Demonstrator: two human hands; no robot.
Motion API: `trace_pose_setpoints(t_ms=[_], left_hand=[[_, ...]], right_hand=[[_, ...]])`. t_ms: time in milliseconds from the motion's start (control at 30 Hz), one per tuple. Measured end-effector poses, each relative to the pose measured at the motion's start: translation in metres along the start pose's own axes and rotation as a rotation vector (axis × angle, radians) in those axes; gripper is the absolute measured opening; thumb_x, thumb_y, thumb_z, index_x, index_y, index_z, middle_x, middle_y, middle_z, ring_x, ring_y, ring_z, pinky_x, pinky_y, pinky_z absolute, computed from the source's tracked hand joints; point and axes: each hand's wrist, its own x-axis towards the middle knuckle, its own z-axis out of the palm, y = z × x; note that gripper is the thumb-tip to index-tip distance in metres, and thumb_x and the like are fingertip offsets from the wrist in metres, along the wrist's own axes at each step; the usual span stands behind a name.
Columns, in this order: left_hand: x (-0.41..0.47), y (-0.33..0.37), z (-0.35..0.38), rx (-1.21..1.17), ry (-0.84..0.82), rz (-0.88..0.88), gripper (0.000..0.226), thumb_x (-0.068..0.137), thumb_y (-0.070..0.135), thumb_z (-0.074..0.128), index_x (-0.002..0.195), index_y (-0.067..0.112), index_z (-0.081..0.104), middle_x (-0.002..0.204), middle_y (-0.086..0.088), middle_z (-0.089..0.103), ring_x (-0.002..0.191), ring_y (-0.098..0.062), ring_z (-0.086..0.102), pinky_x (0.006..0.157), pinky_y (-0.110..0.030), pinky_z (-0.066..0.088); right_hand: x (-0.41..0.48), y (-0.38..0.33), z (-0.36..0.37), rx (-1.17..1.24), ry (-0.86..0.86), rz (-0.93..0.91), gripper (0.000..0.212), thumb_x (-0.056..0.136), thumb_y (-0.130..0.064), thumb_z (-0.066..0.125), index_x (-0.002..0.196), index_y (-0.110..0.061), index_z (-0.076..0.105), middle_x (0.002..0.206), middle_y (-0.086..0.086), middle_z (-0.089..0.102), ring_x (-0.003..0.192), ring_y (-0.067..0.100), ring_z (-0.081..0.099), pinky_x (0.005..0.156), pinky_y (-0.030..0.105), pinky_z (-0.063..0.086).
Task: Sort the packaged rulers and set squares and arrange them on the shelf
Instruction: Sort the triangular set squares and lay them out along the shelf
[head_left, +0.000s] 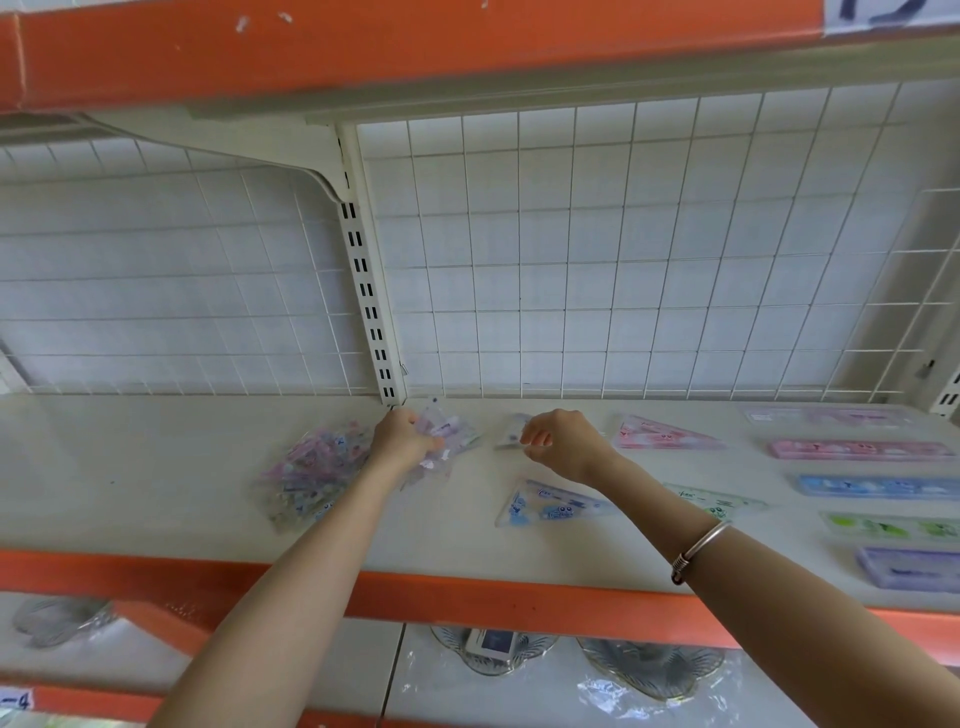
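A mixed pile of packaged rulers and set squares (311, 475) lies on the white shelf (156, 467), left of centre. My left hand (402, 439) grips a bunch of packaged set squares (444, 431) just right of the pile. My right hand (563, 441) hovers with curled fingers beside a pale packaged set square (511, 434); whether it pinches the packet is unclear. Pink (662, 435), blue (550, 504) and green (719, 503) set squares lie flat on the shelf. At the right, packaged rulers lie in a column: pink (860, 449), blue (878, 487), green (891, 526), purple (906, 569).
A white wire grid (623, 260) backs the shelf, with a slotted upright (369, 301) in the middle. The shelf's front edge is orange (467, 597). Glass dishes (649, 667) stand on the lower shelf. Another shelf overhangs above.
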Motion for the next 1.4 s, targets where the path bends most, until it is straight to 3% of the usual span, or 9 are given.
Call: trace_pose_setpoints(t_ms=[133,333,600,733,867,933,1133,1300,1400], left_hand=[[0.000,0.009,0.002,-0.161,0.053,-0.008,0.023,0.081,0.005,0.072,0.081,0.015,0.051,0.092,-0.005,0.057,0.086,-0.024,0.059,0.076,-0.036,0.052],[-0.008,0.031,0.014,-0.403,-0.016,-0.031,0.025,0.086,0.005,0.068,0.109,0.009,0.060,0.109,-0.006,0.060,0.085,-0.017,0.060,0.052,-0.018,0.045],[-0.019,0.049,0.037,-0.564,-0.159,-0.065,0.024,0.088,0.004,0.064,0.110,0.015,0.059,0.123,-0.013,0.062,0.108,-0.027,0.063,0.082,-0.035,0.053],[-0.028,0.057,0.044,-0.633,-0.196,-0.059,0.029,0.090,0.001,0.061,0.118,0.008,0.058,0.119,-0.015,0.063,0.100,-0.028,0.065,0.075,-0.032,0.052],[-0.027,0.058,0.045,-0.620,-0.081,-0.032,0.018,0.090,-0.001,0.057,0.105,0.009,0.056,0.120,-0.017,0.061,0.099,-0.034,0.065,0.082,-0.043,0.056],[-0.030,0.059,0.044,-0.622,-0.025,-0.006,0.018,0.092,-0.003,0.053,0.106,0.009,0.052,0.115,-0.012,0.061,0.082,-0.024,0.068,0.066,-0.031,0.059],[-0.036,0.057,0.049,-0.492,0.004,0.171,0.053,0.089,0.000,0.061,0.124,0.037,0.046,0.105,-0.012,0.063,0.082,-0.028,0.071,0.071,-0.038,0.060],[-0.046,0.069,0.054,-0.227,0.041,0.322,0.018,0.091,-0.001,0.058,0.100,0.008,0.070,0.115,-0.008,0.065,0.081,-0.002,0.061,0.062,-0.005,0.047],[-0.048,0.073,0.055,-0.144,-0.028,0.359,0.027,0.089,-0.001,0.051,0.098,0.010,0.074,0.111,-0.001,0.069,0.105,-0.008,0.057,0.083,-0.013,0.041]], right_hand=[[0.000,-0.002,-0.001,0.027,0.005,0.008,0.017,0.090,-0.017,0.059,0.102,-0.010,0.069,0.104,0.006,0.068,0.092,0.015,0.061,0.083,0.023,0.049],[-0.001,-0.009,-0.004,0.258,0.119,0.082,0.014,0.089,-0.016,0.062,0.094,-0.007,0.071,0.086,0.004,0.067,0.079,0.012,0.058,0.062,0.012,0.041],[-0.009,-0.018,-0.014,0.864,0.114,0.241,0.025,0.083,-0.004,0.069,0.104,-0.001,0.055,0.085,0.019,0.067,0.067,0.025,0.066,0.073,0.032,0.059],[-0.013,-0.018,-0.020,1.019,0.096,0.307,0.033,0.078,0.013,0.067,0.100,-0.004,0.050,0.085,0.019,0.062,0.066,0.029,0.067,0.066,0.032,0.060],[-0.016,-0.010,-0.026,1.014,0.134,0.345,0.032,0.077,0.017,0.064,0.095,-0.006,0.050,0.085,0.022,0.061,0.064,0.032,0.067,0.065,0.033,0.061],[-0.018,-0.004,-0.029,0.982,0.166,0.341,0.029,0.078,0.018,0.062,0.092,-0.006,0.052,0.080,0.021,0.061,0.065,0.033,0.067,0.067,0.035,0.061],[-0.021,0.003,-0.038,0.852,0.212,0.251,0.011,0.082,0.009,0.062,0.089,0.002,0.065,0.075,0.014,0.065,0.066,0.025,0.069,0.063,0.022,0.058],[-0.023,0.005,-0.043,0.859,0.233,0.210,0.013,0.089,0.004,0.053,0.090,0.007,0.067,0.081,0.021,0.068,0.075,0.032,0.071,0.070,0.027,0.059],[-0.026,0.006,-0.048,0.793,0.234,0.175,0.010,0.085,0.007,0.060,0.092,0.005,0.067,0.083,0.019,0.070,0.074,0.027,0.072,0.069,0.022,0.058]])
